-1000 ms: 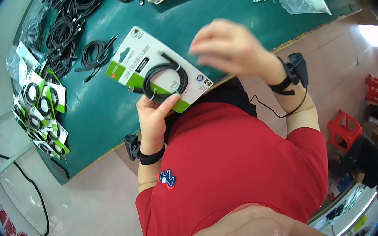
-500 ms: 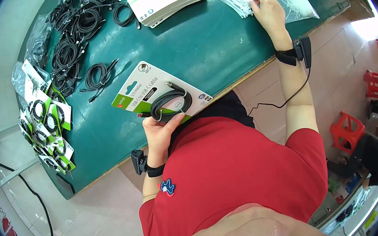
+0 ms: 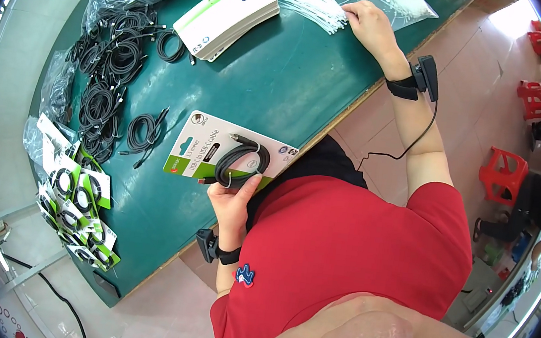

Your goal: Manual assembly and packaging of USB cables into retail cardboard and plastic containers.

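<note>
My left hand (image 3: pixel 231 208) pinches the lower edge of a white and green cardboard packaging card (image 3: pixel 187 148), thumb on top. On that card lies a coiled black USB cable (image 3: pixel 262 161), bound with white ties, held against it by the thumb. Away at the far right of the table, my right hand (image 3: pixel 374 30) has its thumb and forefinger closed at the end of a fanned bundle of white cable ties (image 3: pixel 312 3). The fingertips pinch a cable tie at the bundle's edge; how much of it they grip is hard to see.
A stack of blank packaging cards (image 3: pixel 226 17) stands on the green table (image 3: pixel 226 90). Loose coiled black cables (image 3: pixel 102 96) heap at the left, with one separate coil (image 3: pixel 144 131). Packed cards (image 3: pixel 77 200) pile at the near left. A clear bag of ties (image 3: pixel 403 4) lies beyond my right hand.
The view has shifted slightly, so the table's things sit lower in it. My right hand stays at the tie bundle, its fingers drawn closer together. The left still holds the card and cable.
</note>
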`<state>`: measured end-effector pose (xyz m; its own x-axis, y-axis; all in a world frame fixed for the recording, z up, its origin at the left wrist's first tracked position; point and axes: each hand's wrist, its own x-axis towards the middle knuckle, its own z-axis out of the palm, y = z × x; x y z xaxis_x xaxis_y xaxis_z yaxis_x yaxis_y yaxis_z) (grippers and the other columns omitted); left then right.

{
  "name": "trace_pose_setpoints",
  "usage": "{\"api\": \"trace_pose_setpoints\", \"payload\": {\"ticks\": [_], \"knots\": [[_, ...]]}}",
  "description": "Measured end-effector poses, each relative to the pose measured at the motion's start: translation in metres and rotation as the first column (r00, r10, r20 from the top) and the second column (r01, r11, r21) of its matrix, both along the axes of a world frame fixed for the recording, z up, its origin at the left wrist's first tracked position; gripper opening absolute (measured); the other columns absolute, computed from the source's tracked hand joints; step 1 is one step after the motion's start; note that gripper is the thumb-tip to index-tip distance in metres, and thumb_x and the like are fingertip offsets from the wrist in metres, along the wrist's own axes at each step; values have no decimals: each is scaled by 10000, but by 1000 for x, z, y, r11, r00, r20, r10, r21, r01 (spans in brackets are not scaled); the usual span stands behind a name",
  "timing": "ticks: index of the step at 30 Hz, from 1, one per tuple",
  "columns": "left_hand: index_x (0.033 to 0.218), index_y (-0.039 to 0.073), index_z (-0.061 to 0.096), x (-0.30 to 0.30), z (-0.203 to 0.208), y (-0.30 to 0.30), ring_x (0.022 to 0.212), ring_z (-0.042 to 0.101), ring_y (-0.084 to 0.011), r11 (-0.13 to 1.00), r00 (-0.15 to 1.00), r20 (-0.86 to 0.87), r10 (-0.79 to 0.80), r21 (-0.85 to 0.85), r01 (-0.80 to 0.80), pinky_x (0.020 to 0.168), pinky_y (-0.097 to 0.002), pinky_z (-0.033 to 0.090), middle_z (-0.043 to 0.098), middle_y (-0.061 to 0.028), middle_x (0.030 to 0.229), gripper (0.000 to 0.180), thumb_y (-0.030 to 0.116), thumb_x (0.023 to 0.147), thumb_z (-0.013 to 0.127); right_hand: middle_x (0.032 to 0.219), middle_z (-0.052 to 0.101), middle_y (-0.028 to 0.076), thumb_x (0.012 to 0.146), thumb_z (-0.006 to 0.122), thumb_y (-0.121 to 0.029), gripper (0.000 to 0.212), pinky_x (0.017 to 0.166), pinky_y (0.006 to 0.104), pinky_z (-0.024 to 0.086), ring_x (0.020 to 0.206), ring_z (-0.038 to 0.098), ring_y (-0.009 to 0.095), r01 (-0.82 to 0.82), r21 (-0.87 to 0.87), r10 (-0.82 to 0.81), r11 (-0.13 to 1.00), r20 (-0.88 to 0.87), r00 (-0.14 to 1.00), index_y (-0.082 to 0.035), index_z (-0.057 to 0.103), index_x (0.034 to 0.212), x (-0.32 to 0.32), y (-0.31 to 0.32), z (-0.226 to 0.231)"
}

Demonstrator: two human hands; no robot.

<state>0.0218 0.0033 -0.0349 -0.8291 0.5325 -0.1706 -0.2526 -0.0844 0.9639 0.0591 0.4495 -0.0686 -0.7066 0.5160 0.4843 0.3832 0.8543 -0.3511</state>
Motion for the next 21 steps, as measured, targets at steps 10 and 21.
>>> {"api": "trace_pose_setpoints", "payload": {"ticks": [10, 21], "knots": [[1126, -86, 718, 0, 3, 6, 981, 696, -184, 997, 995, -73, 70, -19, -71, 871, -306, 562, 739, -124, 1090, 333, -99, 803, 796, 975, 700, 128, 899, 682, -98, 170, 785, 385, 556, 900, 684, 301, -23, -71, 4, 997, -261, 965, -66, 749, 1051, 0, -12, 10], [1268, -34, 651, 6, 35, 36, 1049, 686, -213, 984, 794, -588, -155, -160, 74, 941, -334, 538, 689, -142, 1268, 539, -18, 772, 862, 837, 600, 105, 891, 676, -49, 59, 682, 394, 503, 787, 622, 302, -803, -107, 763, 586, -259, 592, -58, 724, 923, 4, -110, 78]]}}
